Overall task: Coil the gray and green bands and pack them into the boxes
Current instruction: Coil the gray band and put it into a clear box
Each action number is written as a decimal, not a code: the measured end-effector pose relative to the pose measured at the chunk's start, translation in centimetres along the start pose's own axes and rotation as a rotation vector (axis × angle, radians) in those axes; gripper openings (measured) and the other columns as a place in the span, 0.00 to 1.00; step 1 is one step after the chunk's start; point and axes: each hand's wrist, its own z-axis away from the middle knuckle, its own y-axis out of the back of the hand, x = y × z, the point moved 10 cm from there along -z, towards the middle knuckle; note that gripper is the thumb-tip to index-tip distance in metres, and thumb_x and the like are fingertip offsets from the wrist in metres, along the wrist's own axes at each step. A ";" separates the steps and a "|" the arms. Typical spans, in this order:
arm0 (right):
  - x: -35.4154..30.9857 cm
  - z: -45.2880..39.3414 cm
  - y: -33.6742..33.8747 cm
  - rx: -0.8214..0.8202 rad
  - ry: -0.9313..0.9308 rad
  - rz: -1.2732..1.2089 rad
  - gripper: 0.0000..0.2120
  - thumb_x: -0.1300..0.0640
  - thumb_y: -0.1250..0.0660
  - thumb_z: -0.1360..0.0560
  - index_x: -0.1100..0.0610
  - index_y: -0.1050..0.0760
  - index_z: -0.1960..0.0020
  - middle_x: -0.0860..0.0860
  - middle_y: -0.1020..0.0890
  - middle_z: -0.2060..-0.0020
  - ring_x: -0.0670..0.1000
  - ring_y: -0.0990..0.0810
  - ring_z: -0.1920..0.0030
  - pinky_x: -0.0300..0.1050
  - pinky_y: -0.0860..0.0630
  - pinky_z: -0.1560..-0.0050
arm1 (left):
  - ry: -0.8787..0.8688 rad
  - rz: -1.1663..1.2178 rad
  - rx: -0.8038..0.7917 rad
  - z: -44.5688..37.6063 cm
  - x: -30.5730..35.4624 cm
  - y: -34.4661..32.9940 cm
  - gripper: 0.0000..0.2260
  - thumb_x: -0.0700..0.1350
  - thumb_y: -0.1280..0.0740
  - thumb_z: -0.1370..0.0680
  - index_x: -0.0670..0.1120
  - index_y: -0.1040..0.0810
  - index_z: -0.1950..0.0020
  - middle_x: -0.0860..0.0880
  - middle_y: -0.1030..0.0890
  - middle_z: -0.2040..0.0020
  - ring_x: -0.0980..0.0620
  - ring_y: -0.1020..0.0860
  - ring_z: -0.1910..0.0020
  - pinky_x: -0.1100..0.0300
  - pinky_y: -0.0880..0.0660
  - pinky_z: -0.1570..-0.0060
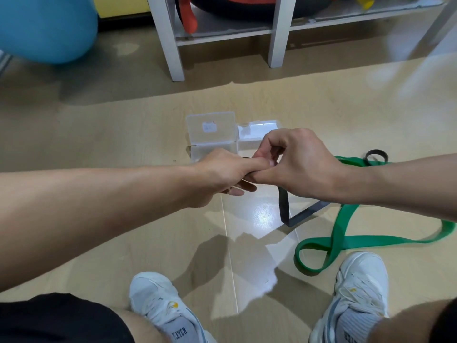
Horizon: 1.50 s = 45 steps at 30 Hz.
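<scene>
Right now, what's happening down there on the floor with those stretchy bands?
A person is starting to coil the gray band. The left hand and right hand are close together, both gripping one end of it, while the rest trails down onto the floor. The green band lies loose and uncoiled beside the right shoe. Two clear plastic boxes stand open just beyond the hands, and no band can be seen in either of them.

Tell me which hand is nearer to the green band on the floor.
Right. The right hand is just left of the green band; the left hand is farther left, beyond the right, both gripping the gray band.
</scene>
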 end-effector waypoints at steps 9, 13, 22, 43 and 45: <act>-0.5 -0.4 0.1 -0.015 0.036 -0.054 0.11 0.51 0.17 0.35 0.46 0.15 0.56 0.43 0.15 0.61 0.43 0.17 0.58 0.45 0.21 0.51 | 0.003 0.168 0.057 -0.6 -0.7 1.1 0.14 0.56 0.25 0.26 0.47 0.12 0.49 0.48 0.11 0.56 0.51 0.12 0.54 0.54 0.19 0.41; 0.1 -0.4 -0.2 -0.034 -0.004 -0.006 0.09 0.52 0.18 0.35 0.48 0.15 0.56 0.43 0.15 0.64 0.43 0.16 0.60 0.46 0.20 0.54 | 0.020 0.164 0.013 -0.8 -1.3 0.5 0.17 0.58 0.25 0.27 0.47 0.13 0.46 0.49 0.11 0.53 0.51 0.13 0.52 0.54 0.20 0.39; 0.7 0.1 -0.6 -0.062 -0.010 0.062 0.07 0.53 0.24 0.38 0.51 0.16 0.60 0.41 0.18 0.70 0.42 0.19 0.66 0.41 0.22 0.64 | 0.146 -0.038 -0.039 -1.1 -2.5 -0.7 0.23 0.65 0.26 0.34 0.52 0.15 0.47 0.52 0.16 0.48 0.55 0.17 0.48 0.57 0.19 0.50; -0.7 -1.8 0.4 -0.085 0.055 -0.066 0.13 0.49 0.16 0.37 0.48 0.14 0.54 0.42 0.14 0.66 0.39 0.17 0.65 0.34 0.23 0.62 | 0.015 0.221 -0.037 -1.7 -2.1 0.6 0.21 0.63 0.35 0.22 0.46 0.17 0.48 0.50 0.12 0.56 0.54 0.14 0.52 0.58 0.21 0.43; -0.2 -2.1 -0.3 -0.177 0.019 -0.063 0.13 0.49 0.16 0.37 0.48 0.14 0.55 0.42 0.14 0.65 0.39 0.18 0.66 0.33 0.24 0.62 | 0.017 0.182 -0.033 -1.7 -2.5 0.5 0.21 0.63 0.35 0.22 0.47 0.16 0.48 0.49 0.12 0.55 0.54 0.13 0.52 0.58 0.21 0.43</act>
